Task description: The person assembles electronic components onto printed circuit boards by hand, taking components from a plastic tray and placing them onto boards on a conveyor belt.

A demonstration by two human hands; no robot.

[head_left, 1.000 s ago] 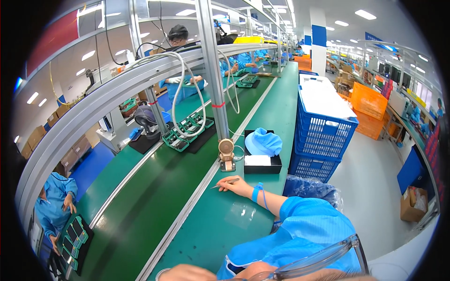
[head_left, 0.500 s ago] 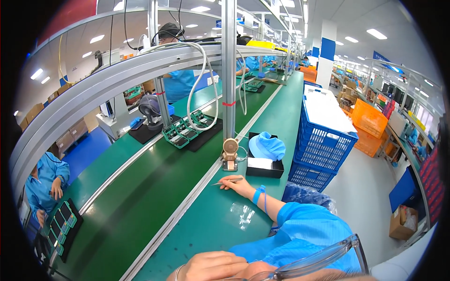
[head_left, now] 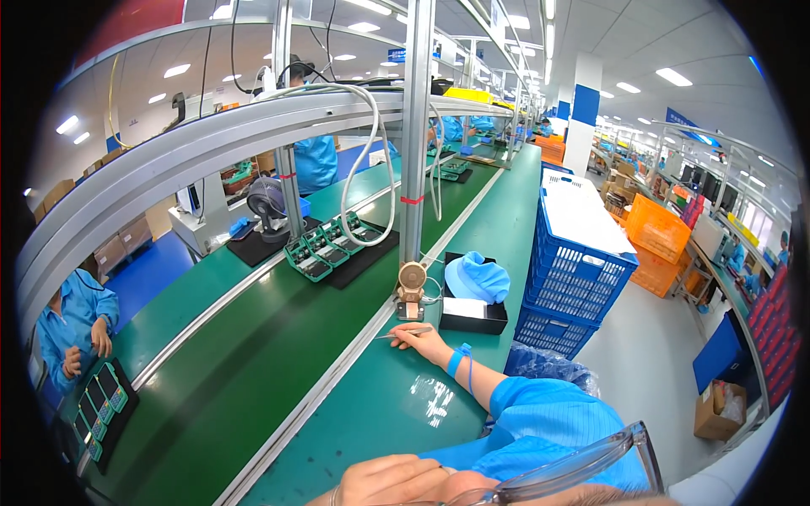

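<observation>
My right hand point(head_left: 413, 337) rests on the green bench, its fingers closed around thin metal tweezers point(head_left: 403, 333) that point left toward the metal rail. A blue wrist strap point(head_left: 458, 361) circles that wrist. Just beyond the hand stands a small tan round-headed device point(head_left: 412, 281), and beside it a black box point(head_left: 472, 323) holds a blue cap point(head_left: 477, 278) and something white. At the lower edge lies my left hand point(head_left: 392, 481), fingers loosely extended side by side with no object visible in it; their tips are partly hidden.
Left of the rail point(head_left: 305, 417) runs a dark green conveyor point(head_left: 245, 354). Green device housings point(head_left: 319, 253) sit on a black mat across it, with more near a co-worker's hands point(head_left: 87, 347) at far left. Stacked blue crates point(head_left: 574, 270) stand right of the bench. A metal post point(head_left: 415, 152) rises ahead.
My view has shifted slightly. The right hand keeps the tweezers in about the same spot, and the left hand stays low. At far left, the co-worker's hands have moved relative to the housings.
</observation>
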